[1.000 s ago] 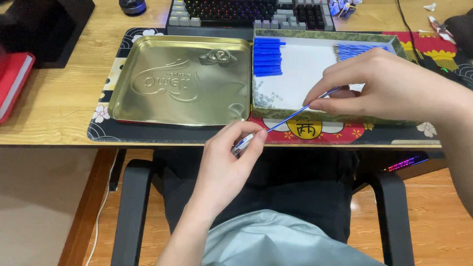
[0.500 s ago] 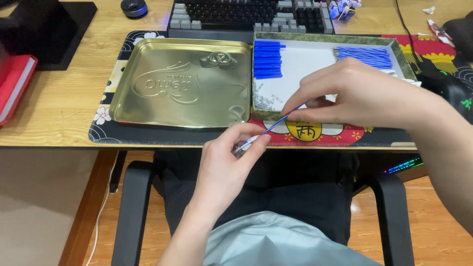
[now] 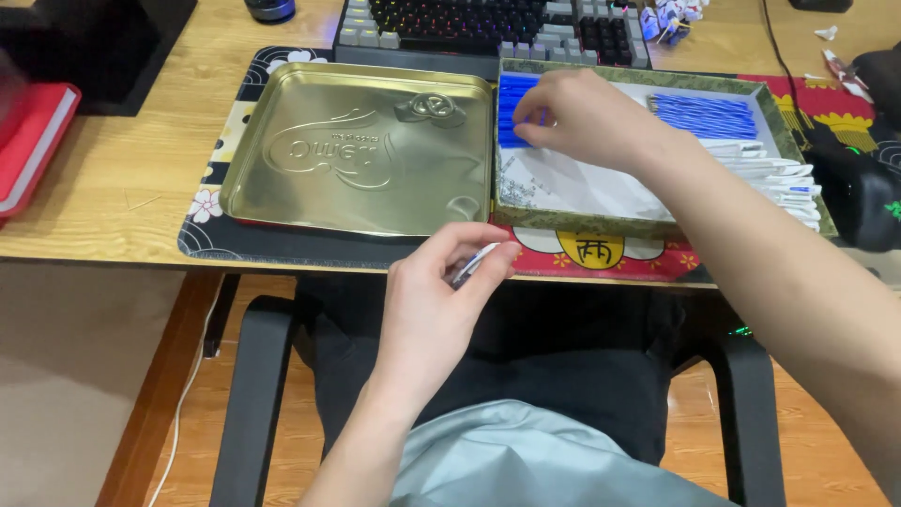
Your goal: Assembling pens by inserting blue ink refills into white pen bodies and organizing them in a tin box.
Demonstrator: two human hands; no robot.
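Our right hand (image 3: pixel 587 117) reaches into the open box (image 3: pixel 807 174) on the counter (image 3: pixel 122 178), fingers pinched on the stack of blue strips (image 3: pixel 514 108) at its far left corner, just beside the gold tin lid (image 3: pixel 361 150). Our left hand (image 3: pixel 441 300) hovers below the counter edge, fingertips closed on a small pale wrapper (image 3: pixel 472 263); we cannot tell exactly what it is. A second bundle of blue strips (image 3: pixel 704 115) lies at the box's far right, well apart. We judge that the neat stack could scatter if the right fingers nudge it sideways, and the wrapper, held over our lap with nothing beneath it, could slip to the floor.
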